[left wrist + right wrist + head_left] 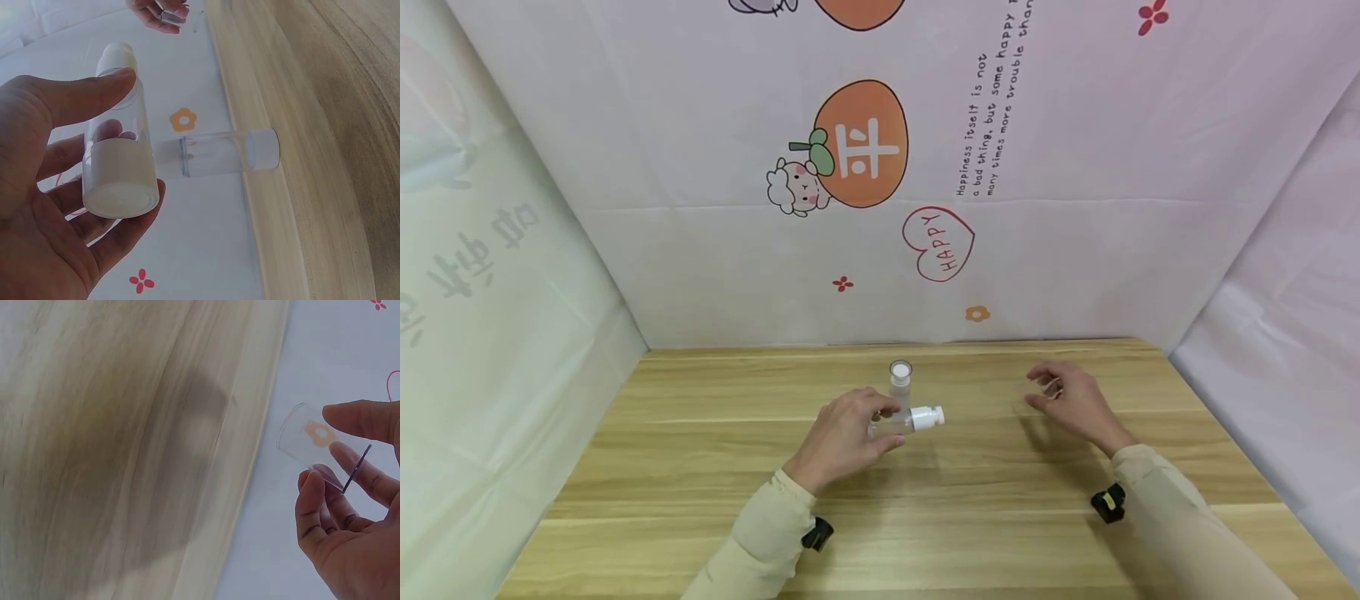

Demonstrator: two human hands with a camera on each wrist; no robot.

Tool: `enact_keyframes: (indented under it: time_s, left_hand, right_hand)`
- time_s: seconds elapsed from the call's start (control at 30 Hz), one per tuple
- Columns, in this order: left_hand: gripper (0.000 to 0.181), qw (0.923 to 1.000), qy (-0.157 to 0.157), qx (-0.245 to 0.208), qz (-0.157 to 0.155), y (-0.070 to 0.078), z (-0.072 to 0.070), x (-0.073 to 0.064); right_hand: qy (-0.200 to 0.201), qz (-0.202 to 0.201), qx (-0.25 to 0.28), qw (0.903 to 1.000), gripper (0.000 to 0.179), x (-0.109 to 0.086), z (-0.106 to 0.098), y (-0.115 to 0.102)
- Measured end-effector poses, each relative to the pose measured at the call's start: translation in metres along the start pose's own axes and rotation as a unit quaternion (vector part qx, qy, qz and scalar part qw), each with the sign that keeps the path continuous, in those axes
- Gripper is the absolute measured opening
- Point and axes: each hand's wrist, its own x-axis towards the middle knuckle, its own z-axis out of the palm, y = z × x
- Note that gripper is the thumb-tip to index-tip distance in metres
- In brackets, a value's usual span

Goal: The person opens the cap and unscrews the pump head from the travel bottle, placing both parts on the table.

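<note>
My left hand (pixel 850 429) holds a clear bottle with a white pump top (pixel 927 417) and a white base (pixel 120 178). The bottle lies sideways in the head view, its pump end pointing right. In the left wrist view, the thumb lies along its upper part and the fingers curl round behind. Just beyond it a second clear bottle (pixel 900 390) stands upright on the table, white-based in the left wrist view (pixel 215 153). Off to the right, my right hand (pixel 1071 402) pinches a clear, see-through cap (pixel 309 434) between thumb and fingers, above the tabletop.
The wood-grain table (pixel 700 467) ends at a white printed cloth (pixel 715 250) along the back. Further white cloth hangs at the left (pixel 497 208) and right (pixel 1292 333) sides. Black wrist cameras (pixel 817 534) sit below both sleeves.
</note>
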Motion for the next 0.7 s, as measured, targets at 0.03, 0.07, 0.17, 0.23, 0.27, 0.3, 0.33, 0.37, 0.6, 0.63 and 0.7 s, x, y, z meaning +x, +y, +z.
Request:
enact_keyframes:
  time_s: [0.03,0.07,0.17,0.23,0.27,0.3,0.33,0.37,0.6,0.63,0.7]
  left_hand:
    - [0.036,1.0000,-0.002,-0.001,-0.001,0.000,0.000,0.000]
    - [0.036,1.0000,-0.003,-0.002,-0.001,0.000,0.000,0.000]
    - [0.036,1.0000,-0.006,-0.005,-0.004,0.002,-0.001,0.000]
    - [0.036,0.9999,-0.008,-0.006,-0.006,0.003,-0.001,0.000]
    - [0.036,0.9999,-0.009,-0.006,-0.006,0.003,-0.001,0.000]
    - [0.036,0.9999,-0.011,-0.006,-0.007,0.003,-0.001,0.000]
    - [0.036,0.9999,-0.012,-0.007,-0.008,0.003,-0.001,0.000]
    - [0.036,0.9998,-0.013,-0.007,-0.009,0.003,-0.001,0.000]
    - [0.036,0.9998,-0.016,-0.004,-0.014,0.003,-0.001,0.000]
    - [0.036,0.9998,-0.016,-0.004,-0.014,0.003,0.000,0.000]
    - [0.035,0.9998,-0.015,-0.002,-0.013,0.002,0.000,0.000]
  right_hand:
    - [-0.003,0.001,-0.001,1.0000,0.029,0.000,-0.001,0.001]
    - [-0.005,0.003,-0.003,1.0000,0.030,0.000,-0.001,0.002]
    - [-0.010,0.006,-0.007,0.9999,0.031,0.000,-0.003,0.005]
    - [-0.011,0.007,-0.010,0.9999,0.031,0.000,-0.004,0.007]
    - [-0.012,0.008,-0.011,0.9998,0.031,0.001,-0.004,0.009]
    - [-0.013,0.008,-0.012,0.9998,0.031,0.001,-0.004,0.010]
    - [-0.014,0.008,-0.013,0.9998,0.031,0.001,-0.004,0.011]
    - [-0.015,0.009,-0.015,0.9997,0.032,0.001,-0.005,0.012]
    - [-0.021,0.018,-0.030,0.9992,0.033,0.002,-0.005,0.021]
    - [-0.022,0.020,-0.032,0.9990,0.033,0.003,-0.005,0.022]
    - [-0.023,0.022,-0.038,0.9988,0.033,0.004,-0.005,0.026]
